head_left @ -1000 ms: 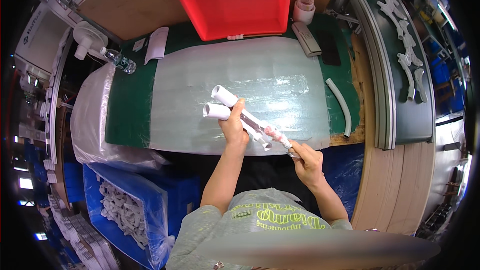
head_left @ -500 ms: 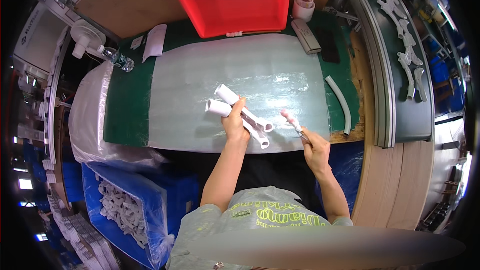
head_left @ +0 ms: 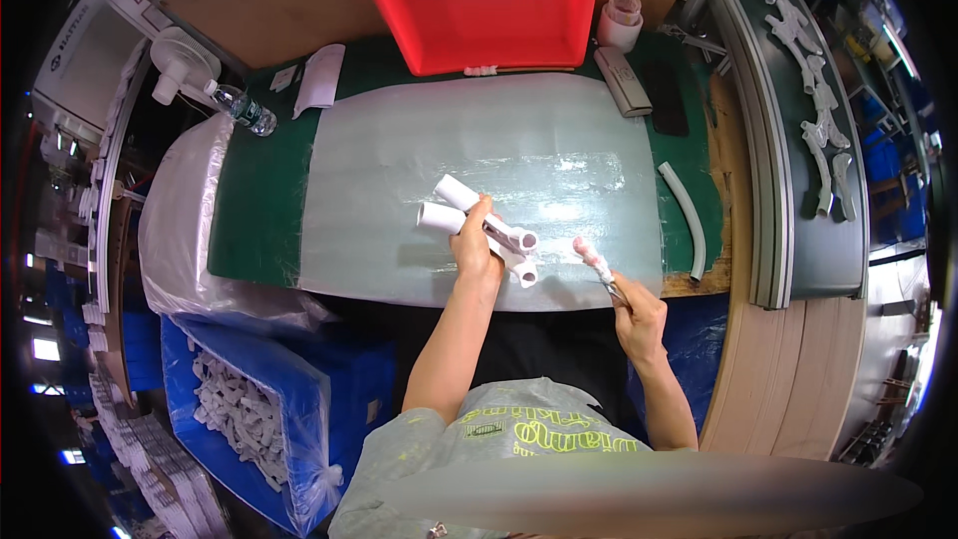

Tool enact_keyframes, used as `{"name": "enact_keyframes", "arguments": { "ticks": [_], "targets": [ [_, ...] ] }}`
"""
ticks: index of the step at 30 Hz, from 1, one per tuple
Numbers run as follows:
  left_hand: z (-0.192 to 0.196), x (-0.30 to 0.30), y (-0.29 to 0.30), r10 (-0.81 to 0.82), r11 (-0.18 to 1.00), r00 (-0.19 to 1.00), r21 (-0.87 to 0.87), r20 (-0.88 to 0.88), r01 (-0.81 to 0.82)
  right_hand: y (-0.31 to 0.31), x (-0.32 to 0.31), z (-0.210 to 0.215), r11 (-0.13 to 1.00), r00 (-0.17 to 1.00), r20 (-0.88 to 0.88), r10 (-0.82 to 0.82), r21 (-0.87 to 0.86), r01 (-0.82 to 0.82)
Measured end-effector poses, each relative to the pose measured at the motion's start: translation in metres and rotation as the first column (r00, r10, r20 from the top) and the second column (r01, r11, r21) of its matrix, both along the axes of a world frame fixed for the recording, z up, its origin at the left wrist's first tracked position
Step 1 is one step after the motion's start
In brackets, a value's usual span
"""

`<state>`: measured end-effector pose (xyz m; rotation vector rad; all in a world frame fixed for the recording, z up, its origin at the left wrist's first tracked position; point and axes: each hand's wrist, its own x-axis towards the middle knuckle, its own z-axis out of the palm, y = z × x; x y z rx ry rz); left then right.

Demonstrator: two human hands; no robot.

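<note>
My left hand is closed around two white plastic tube-shaped parts, held side by side over the front of the table. Their wide tube ends point up and left, and their narrower ends with round holes point right, toward my other hand. In my right hand is a thin stick-like tool with a wrapped, pinkish tip. My fingers are closed on its handle end. The tip is a short way to the right of the white parts, apart from them.
A red bin stands at the back. To the right lie a grey case, a dark phone and a curved white tube. A conveyor carries several white parts. A plastic bottle is at left; a blue lined crate holds white pieces.
The two white parts have turned in my left hand, so their holed ends now face me more. My right hand and the tool are slightly lower in view. The whole view has shifted a little.
</note>
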<state>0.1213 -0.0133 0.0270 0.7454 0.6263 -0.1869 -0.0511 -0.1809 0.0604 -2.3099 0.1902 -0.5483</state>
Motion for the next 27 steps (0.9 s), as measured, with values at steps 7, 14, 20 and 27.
{"name": "enact_keyframes", "arguments": {
  "ticks": [7, 14, 20, 27],
  "targets": [
    [0.008, -0.005, -0.007, -0.119, 0.987, 0.992, -0.108, 0.031, 0.122, 0.006, 0.009, 0.024, 0.998, 0.997, 0.072, 0.033, 0.058, -0.037],
    [-0.002, -0.003, -0.009, -0.032, 0.999, 0.996, 0.022, 0.085, 0.030, 0.022, 0.017, 0.040, 0.985, 0.967, 0.190, 0.170, -0.032, -0.167],
    [0.006, 0.005, -0.012, 0.057, 0.998, 0.998, 0.021, 0.001, -0.057, 0.020, 0.010, 0.036, 0.991, 0.971, 0.208, 0.120, 0.034, -0.129],
    [0.001, 0.007, -0.014, 0.052, 0.999, 0.997, 0.011, -0.061, -0.051, 0.018, 0.013, 0.019, 0.991, 0.991, 0.004, 0.134, -0.008, -0.134]
  ]
}}
